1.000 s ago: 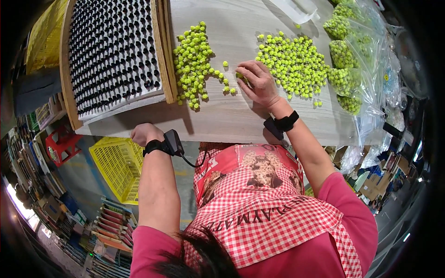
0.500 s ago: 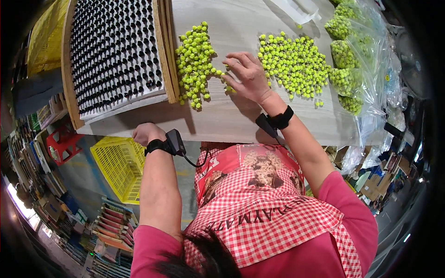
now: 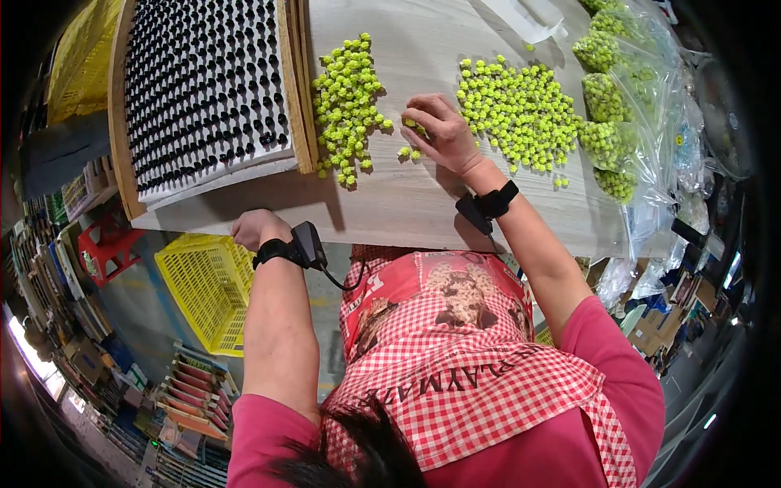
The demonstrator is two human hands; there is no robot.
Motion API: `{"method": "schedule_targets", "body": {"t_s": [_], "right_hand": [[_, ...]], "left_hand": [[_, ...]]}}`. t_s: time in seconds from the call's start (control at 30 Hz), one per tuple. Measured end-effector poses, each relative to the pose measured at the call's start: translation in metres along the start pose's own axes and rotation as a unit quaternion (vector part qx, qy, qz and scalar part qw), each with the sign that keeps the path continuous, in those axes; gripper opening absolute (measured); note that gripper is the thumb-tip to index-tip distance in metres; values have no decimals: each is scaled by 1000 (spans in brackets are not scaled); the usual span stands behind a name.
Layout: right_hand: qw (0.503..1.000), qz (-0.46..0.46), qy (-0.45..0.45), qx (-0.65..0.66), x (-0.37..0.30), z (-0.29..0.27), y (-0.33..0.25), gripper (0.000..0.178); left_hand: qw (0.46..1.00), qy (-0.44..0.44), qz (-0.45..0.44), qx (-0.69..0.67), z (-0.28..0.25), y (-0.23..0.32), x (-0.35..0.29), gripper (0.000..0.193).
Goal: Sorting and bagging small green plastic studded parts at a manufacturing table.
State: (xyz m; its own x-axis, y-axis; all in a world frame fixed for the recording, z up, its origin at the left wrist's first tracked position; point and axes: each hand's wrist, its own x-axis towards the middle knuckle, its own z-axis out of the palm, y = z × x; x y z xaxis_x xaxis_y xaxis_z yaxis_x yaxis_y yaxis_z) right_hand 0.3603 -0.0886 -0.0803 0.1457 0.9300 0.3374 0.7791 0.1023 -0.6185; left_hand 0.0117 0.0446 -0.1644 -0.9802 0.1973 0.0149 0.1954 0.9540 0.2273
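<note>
My right hand (image 3: 444, 134) is over the table between two heaps of small yellow-green knobbly pieces, its fingers curled. One yellow-green piece (image 3: 416, 127) shows between its thumb and fingers. A few loose pieces (image 3: 409, 153) lie on the tabletop just below the thumb. The left heap (image 3: 350, 110) rests against a wooden-framed board (image 3: 211, 81) with rows of black pegs on white. To the right spreads the wider heap (image 3: 521, 114). At the table's front edge, below the board, my left hand (image 3: 260, 228) is loosely closed; whatever its fingers hold is hidden.
Clear plastic bags of yellow-green pieces (image 3: 606, 98) line the table's right side. A translucent white container (image 3: 529, 18) stands at the back. Below the table's left end are a yellow crate (image 3: 207, 293) and a red stool (image 3: 110, 248). Black straps with small devices circle both wrists.
My right hand has shifted slightly right, and its fingers have curled in around a yellow-green piece. My left hand stays almost where it was.
</note>
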Motion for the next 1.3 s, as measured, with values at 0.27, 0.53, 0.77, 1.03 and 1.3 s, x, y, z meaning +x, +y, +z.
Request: {"method": "schedule_targets", "body": {"t_s": [0.27,0.53,0.77,1.03,1.3], "right_hand": [[998,40,-28,50,-9,-17,4,34],[988,105,-61,93,-3,-25,-2,43],[998,7,-68,-7,4,-16,-15,37],[998,-29,-9,-55,-17,3,-18,22],[978,-35,49,-199,-7,-36,7,15]], "left_hand": [[998,17,-47,-44,3,3,7,46],[1000,22,-5,-17,15,-4,14,43],[998,42,-29,-44,18,-5,18,42],[995,-41,-54,-70,-28,15,-19,43],[996,26,-68,-60,-11,2,4,45]]}}
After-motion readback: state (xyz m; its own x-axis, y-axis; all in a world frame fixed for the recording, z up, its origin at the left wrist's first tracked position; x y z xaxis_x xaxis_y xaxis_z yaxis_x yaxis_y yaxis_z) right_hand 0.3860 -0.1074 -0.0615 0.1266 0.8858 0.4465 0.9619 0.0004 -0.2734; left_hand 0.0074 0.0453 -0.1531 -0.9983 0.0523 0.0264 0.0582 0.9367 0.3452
